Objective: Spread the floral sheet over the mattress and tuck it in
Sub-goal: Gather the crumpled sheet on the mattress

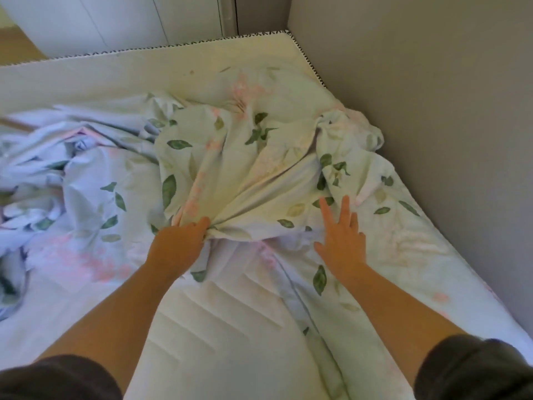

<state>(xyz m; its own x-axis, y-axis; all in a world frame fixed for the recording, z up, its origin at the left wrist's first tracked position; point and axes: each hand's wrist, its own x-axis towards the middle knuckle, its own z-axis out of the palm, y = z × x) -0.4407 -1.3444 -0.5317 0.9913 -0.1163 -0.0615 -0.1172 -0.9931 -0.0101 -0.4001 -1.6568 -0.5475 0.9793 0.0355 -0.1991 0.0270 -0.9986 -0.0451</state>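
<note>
No legible text, label, brand, number or sign noted on floral sheet [245,157], mattress [219,327] or wall [432,82].

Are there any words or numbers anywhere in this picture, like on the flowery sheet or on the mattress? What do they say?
None: no word, number, label or sign can be read anywhere in the picture.
The floral sheet shows only green leaves and pink flowers.
The mattress shows only quilted stitching and a zigzag trim along its edge.
The wall is plain.
</note>
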